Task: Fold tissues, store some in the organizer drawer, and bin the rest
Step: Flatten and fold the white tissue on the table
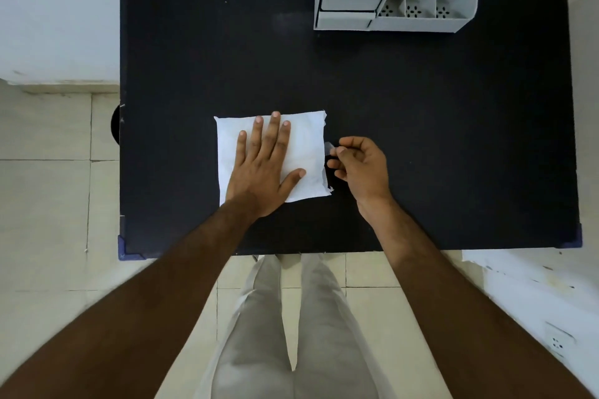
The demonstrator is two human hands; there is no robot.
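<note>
Tissue, white and folded into a rough square, lies flat on the black tabletop near the front edge, a little left of centre. The left hand rests palm down on it with fingers spread wide and flat, covering the left and middle part of the sheet, thumb pointing toward the right edge. The right hand hovers just beside the tissue's right edge, its fingers curled in and its thumb and forefinger pinched together on a small pale scrap or corner of tissue; whether that bit is joined to the sheet cannot be told. The right edge of the tissue looks slightly ragged, with a small tab sticking out at the lower right corner. At the far right corner of the tabletop stands a grey desk organizer, well apart from the hands, with two small drawers stacked on its left side, both closed, and open compartments with perforated floors on its right. Below the tabletop's near edge the person's light trousers and a tiled floor show
</note>
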